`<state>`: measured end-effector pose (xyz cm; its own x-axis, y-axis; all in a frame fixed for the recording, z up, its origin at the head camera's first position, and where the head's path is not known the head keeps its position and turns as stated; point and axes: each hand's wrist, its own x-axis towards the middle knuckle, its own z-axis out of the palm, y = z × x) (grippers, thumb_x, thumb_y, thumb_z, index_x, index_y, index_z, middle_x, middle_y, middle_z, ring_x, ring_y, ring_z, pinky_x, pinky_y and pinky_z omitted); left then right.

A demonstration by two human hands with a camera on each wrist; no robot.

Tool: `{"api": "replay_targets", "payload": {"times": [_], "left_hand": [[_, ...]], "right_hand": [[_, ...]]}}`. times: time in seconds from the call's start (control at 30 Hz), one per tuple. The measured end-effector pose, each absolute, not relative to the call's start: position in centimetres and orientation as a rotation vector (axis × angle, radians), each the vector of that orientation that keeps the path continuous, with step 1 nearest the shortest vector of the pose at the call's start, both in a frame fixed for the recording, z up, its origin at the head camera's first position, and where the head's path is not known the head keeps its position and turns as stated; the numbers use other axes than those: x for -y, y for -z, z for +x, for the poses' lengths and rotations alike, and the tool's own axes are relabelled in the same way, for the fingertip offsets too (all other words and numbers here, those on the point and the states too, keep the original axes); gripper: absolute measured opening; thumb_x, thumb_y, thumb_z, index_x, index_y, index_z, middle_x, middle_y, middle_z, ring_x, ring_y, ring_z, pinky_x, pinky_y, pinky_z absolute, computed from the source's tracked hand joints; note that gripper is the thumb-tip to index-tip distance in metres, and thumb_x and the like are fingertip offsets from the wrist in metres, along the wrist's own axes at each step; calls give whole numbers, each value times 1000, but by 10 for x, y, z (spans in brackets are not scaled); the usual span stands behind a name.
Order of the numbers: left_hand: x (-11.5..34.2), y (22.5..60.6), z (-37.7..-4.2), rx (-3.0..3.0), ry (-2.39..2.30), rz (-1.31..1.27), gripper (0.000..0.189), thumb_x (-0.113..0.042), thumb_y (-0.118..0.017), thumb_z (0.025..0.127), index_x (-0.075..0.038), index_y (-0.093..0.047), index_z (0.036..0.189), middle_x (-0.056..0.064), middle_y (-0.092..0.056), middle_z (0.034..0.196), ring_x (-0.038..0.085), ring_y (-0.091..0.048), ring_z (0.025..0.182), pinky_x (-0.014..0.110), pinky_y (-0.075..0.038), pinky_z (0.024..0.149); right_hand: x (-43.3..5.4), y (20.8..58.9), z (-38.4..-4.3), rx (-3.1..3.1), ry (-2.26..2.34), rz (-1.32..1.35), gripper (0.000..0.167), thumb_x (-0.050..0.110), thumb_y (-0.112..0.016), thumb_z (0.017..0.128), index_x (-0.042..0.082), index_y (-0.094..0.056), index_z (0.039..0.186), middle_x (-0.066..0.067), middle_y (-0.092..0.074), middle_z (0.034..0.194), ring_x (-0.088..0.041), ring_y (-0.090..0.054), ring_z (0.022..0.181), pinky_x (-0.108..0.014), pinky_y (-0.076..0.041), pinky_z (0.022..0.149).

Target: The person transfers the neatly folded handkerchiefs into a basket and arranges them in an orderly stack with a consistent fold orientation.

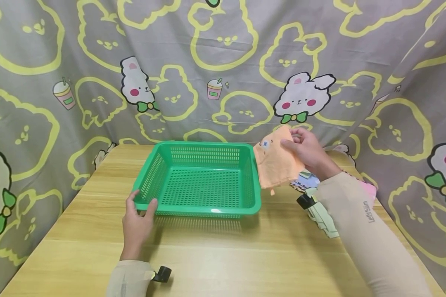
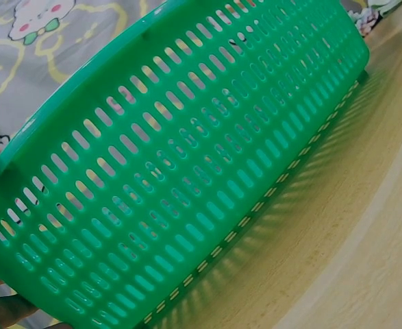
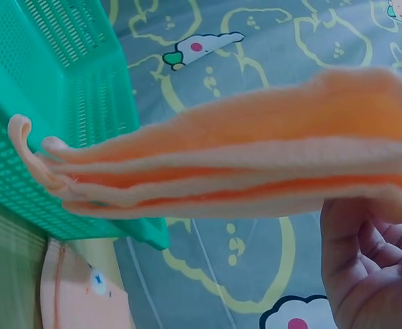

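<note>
A green plastic basket (image 1: 204,187) with slotted walls stands on the table, and nothing lies in it. My left hand (image 1: 136,225) grips its near left corner, thumb on the front rim and fingers at the left side. In the left wrist view the slotted basket wall (image 2: 180,157) fills most of the picture. My right hand (image 1: 307,149) pinches an orange folded towel (image 1: 276,159) by its upper right edge, beside the basket's right wall. The towel bears a small embroidered face and a hanging loop. Its folded layers (image 3: 221,161) show edge-on in the right wrist view.
Under my right forearm lie a pale green cloth (image 1: 324,220), a blue patterned cloth (image 1: 307,181) and a pink cloth (image 1: 368,189). The right wrist view also shows a pale peach cloth (image 3: 84,291) below the basket's edge. A patterned curtain (image 1: 230,115) hangs behind the wooden table (image 1: 223,264).
</note>
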<state>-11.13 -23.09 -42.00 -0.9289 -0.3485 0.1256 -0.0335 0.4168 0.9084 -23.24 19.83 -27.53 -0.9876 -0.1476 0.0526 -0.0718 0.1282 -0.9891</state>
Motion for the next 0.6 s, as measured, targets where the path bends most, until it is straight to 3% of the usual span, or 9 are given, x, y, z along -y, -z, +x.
{"api": "replay_targets", "payload": {"times": [0.6], "left_hand": [[231,421,-112,2374,1533,339,73,-44,-55,97,-13,-19,153,35,-36,143,54,-44,123,59,-40,98]], "right_hand": [[-180,268,-241,-2254,2097,-300,20,5,-60,94,3,-47,109,-2,-67,78,-14,-68,62,-30,-56,54]]}}
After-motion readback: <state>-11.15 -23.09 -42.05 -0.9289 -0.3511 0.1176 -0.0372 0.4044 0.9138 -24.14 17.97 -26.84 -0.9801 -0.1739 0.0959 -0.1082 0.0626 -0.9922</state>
